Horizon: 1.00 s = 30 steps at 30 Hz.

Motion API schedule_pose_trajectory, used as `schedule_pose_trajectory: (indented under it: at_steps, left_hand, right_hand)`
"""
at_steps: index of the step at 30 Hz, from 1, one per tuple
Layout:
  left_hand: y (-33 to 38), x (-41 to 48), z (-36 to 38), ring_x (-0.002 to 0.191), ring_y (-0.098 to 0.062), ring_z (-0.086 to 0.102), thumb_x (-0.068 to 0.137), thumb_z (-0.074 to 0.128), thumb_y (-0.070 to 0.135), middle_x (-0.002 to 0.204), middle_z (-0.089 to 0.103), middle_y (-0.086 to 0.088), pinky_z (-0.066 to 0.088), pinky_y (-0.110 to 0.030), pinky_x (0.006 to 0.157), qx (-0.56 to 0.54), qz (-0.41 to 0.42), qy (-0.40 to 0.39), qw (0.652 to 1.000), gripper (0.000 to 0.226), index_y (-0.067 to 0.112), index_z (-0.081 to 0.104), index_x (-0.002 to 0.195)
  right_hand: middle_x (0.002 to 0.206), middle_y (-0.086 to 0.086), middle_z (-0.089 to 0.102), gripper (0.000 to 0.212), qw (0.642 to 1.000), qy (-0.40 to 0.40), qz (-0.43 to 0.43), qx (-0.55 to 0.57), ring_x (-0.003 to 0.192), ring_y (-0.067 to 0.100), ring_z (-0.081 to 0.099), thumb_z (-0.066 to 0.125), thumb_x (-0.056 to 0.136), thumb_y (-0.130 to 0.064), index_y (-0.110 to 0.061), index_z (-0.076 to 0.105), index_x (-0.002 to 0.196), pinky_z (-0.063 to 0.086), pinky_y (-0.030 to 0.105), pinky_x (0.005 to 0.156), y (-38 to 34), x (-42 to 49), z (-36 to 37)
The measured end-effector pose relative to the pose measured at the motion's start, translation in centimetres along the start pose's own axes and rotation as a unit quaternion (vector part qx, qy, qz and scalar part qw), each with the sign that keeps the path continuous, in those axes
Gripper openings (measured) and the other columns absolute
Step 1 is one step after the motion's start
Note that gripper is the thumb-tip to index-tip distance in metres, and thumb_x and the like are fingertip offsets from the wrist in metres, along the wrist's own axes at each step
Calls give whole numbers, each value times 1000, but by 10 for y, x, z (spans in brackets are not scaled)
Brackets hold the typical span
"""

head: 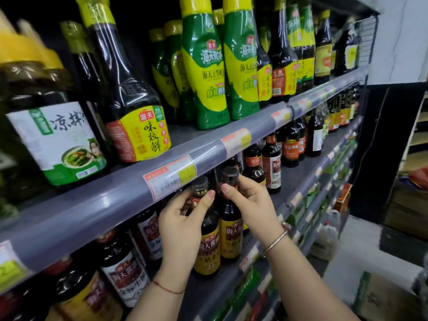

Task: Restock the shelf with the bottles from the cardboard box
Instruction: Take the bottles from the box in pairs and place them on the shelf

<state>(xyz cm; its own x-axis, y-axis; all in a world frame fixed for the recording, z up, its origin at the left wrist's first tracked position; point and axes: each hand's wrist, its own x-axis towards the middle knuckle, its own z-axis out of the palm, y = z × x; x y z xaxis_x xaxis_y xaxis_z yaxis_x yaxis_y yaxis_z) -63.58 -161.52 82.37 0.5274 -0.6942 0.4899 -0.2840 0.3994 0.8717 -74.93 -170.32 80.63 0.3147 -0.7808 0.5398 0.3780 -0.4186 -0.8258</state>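
While both bottles are standing on the second shelf (pixel 289 179), the left hand (pixel 180 228) is clasping one dark bottle (pixel 207 246) and the right hand (pixel 250 205) is pinching its neighbour (pixel 231 235) by the neck

The scene is seen from a single head-worn wide-angle camera, held close to the shelf (pixel 162 181) and turned forward and slightly down, so that its tiers are swept from near left to far right, with both forearms entering from the bottom edge, where the floor is glimpsed at far right.
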Motion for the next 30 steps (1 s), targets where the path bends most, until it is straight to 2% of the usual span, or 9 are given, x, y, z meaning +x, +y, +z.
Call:
schedule_pose_trajectory:
  at_steps: [4,9,12,14,18,22,26,30]
  left_hand:
    - [-11,1,-8,96,-16,70,72,76,33,97,76,3,54,-47,92,11,-12,34,999,23,26,75,94]
    - [-22,-3,-12,96,-16,70,72,74,34,97,76,3,54,-42,90,10,-15,59,998,23,28,75,94]
    - [-22,-3,-14,96,-15,70,74,74,30,97,76,3,54,-38,89,10,-21,64,998,22,28,75,95]
    - [-22,-2,-15,94,-16,71,76,74,26,95,77,3,55,-39,88,6,-31,70,997,19,24,75,95]
    - [-23,3,-16,89,-16,71,79,73,22,91,77,3,56,-41,87,5,-40,87,995,13,24,75,92]
    - [-29,6,-19,92,-15,71,79,72,29,94,76,4,55,-46,89,32,-36,84,995,14,29,73,93]
    - [-31,5,-20,92,-9,69,79,71,34,95,75,8,55,-43,89,67,-27,77,994,17,31,70,95]
    - [-31,3,-21,90,-4,68,78,70,38,94,74,10,55,-41,89,87,-21,73,993,17,35,68,95]
  right_hand:
    - [104,1,73,21,999,-40,6,16,101,14,66,61,88,-12,-12,68,108,52,27,85,9,14,10]
    - [103,11,72,17,997,-77,25,5,97,16,66,61,88,-11,-6,68,103,53,29,86,21,24,14]
    - [93,5,72,14,995,-94,37,-3,89,8,65,62,87,-11,-6,68,98,51,19,77,28,25,15]
    - [91,1,71,15,993,-105,46,-2,87,7,66,62,87,-12,-6,68,99,51,18,76,29,27,14]
    - [102,6,72,21,989,-133,65,-14,96,13,67,62,87,-16,-6,67,105,52,25,85,32,34,15]
    - [110,12,70,28,984,-154,81,-37,106,21,65,64,85,-25,-8,66,108,49,39,98,40,43,17]
    - [119,12,65,52,981,-142,110,-71,115,22,59,70,78,-36,-17,54,123,47,41,101,47,50,18]
    - [120,8,65,59,977,-149,117,-100,115,16,58,72,72,-47,-24,51,122,46,39,101,46,50,17]
